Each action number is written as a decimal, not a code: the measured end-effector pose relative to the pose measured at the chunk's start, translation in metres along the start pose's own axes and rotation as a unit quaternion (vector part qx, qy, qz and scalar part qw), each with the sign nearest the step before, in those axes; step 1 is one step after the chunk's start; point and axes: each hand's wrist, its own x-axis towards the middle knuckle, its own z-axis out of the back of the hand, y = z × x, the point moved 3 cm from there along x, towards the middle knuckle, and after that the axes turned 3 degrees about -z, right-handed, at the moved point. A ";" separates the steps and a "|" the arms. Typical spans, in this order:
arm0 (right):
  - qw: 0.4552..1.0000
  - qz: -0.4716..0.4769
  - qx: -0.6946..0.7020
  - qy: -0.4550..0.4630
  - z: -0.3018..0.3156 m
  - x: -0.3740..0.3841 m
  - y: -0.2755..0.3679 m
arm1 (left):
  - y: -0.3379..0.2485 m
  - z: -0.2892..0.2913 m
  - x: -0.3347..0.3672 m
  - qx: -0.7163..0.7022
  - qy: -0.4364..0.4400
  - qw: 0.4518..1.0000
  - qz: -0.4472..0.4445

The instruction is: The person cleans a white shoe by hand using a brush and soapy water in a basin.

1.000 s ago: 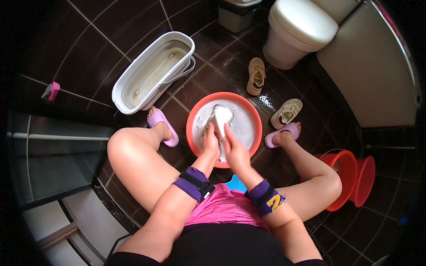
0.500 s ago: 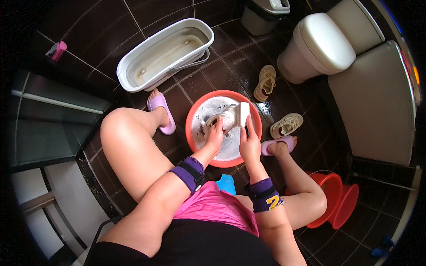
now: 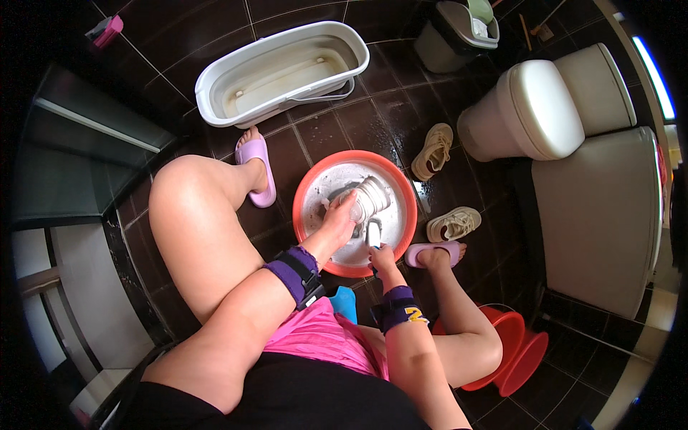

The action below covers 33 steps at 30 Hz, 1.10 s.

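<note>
A white lace-up shoe (image 3: 373, 198) is tilted over a red-orange basin (image 3: 355, 155) of cloudy, sudsy water with dark specks. My left hand (image 3: 342, 216) is closed around the shoe, its lower part hidden by the fingers. On the near right side of the basin, my right hand (image 3: 382, 258) grips the handle of a scrubbing brush (image 3: 374, 233). The brush's white head is just below the shoe; whether they touch I cannot tell. Purple bands circle both my forearms.
A long white bucket (image 3: 283, 111) stands at the far left. Two cream shoes (image 3: 433, 152) lie right of the basin, below the toilet (image 3: 534, 107). Red buckets (image 3: 505, 340) stand near right, a bin (image 3: 451, 43) at the back. Wet dark tiles surround the basin.
My right hand has pulled the brush from the shoe's upper end down toward me. The shoe has turned slightly in my left hand. The whole view has shifted a little.
</note>
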 end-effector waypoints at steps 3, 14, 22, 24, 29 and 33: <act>0.995 0.000 0.074 -0.062 -0.006 -0.009 0.009 | 0.001 0.009 0.000 0.015 0.027 0.999 -0.043; 0.932 0.297 -0.132 -0.160 -0.019 -0.107 0.120 | 0.050 0.055 0.023 -0.001 -0.060 0.997 0.046; 0.919 0.301 -0.214 -0.136 -0.040 -0.133 0.118 | 0.044 0.072 0.026 0.064 -0.142 0.987 0.037; 0.934 0.232 -0.234 -0.134 -0.027 -0.137 0.120 | 0.051 0.056 0.016 0.068 -0.134 0.987 0.051; 0.925 0.271 -0.177 -0.201 -0.008 -0.099 0.133 | 0.048 0.052 0.006 -0.005 -0.117 0.993 0.033; 0.884 0.387 -0.202 -0.167 -0.051 -0.133 0.111 | 0.034 0.074 0.011 0.030 -0.138 0.989 0.042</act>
